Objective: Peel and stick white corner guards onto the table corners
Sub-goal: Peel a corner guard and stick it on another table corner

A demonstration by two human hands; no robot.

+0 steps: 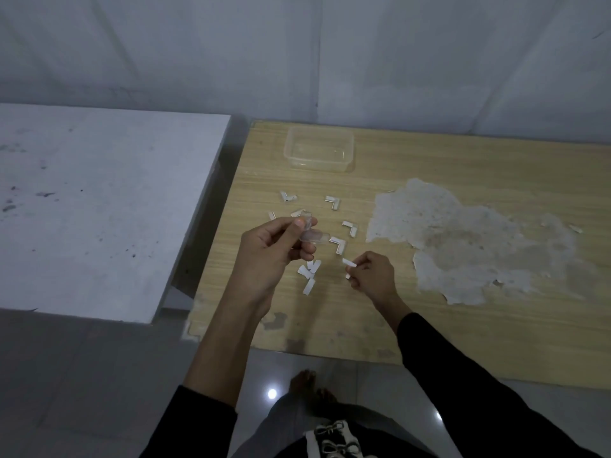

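My left hand [277, 243] pinches a clear L-shaped corner guard [312, 233] above the wooden table [463, 325]. To its right, my right hand [370, 276] pinches a small white backing strip [349, 262] just over the tabletop. Several more corner guards with white backing lie on the wood beyond the hands, among them one [333, 202] at the back and one [340, 243] close to the held guard. A small heap of peeled white strips [310, 274] lies between my two hands.
An empty clear plastic box [319, 151] stands at the back of the wooden table. A large patch of torn veneer [469, 239] spreads to the right. A grey-white table [92, 206] stands at the left, with a narrow gap between them. My foot shows on the tiled floor below.
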